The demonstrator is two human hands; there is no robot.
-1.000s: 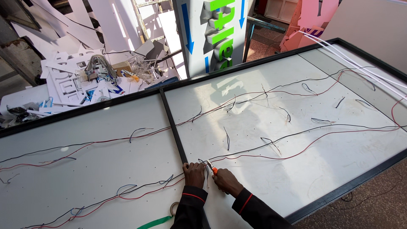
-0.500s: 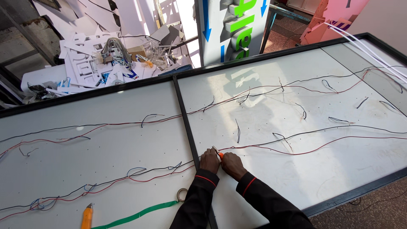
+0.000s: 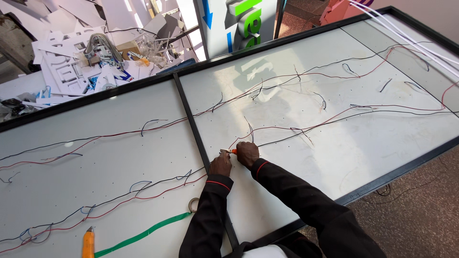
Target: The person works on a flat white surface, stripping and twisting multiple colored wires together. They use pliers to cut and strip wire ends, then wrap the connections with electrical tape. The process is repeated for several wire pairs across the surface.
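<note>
A big white panel in a black frame lies flat, crossed by long red and black wires. My left hand and my right hand meet close to the black centre bar. An orange-handled tool sticks out between them; my right hand is closed around its handle. My left hand pinches wire ends at the tool's tip. Both sleeves are dark with a red cuff stripe.
An orange utility knife, a strip of green tape and a roll of tape lie on the near left panel. White cut-out scraps pile up at the far left. A sign with green letters stands behind.
My view has shifted right and closer, so the knife and green tape came into sight. Both hands stay together at the wires by the centre bar.
</note>
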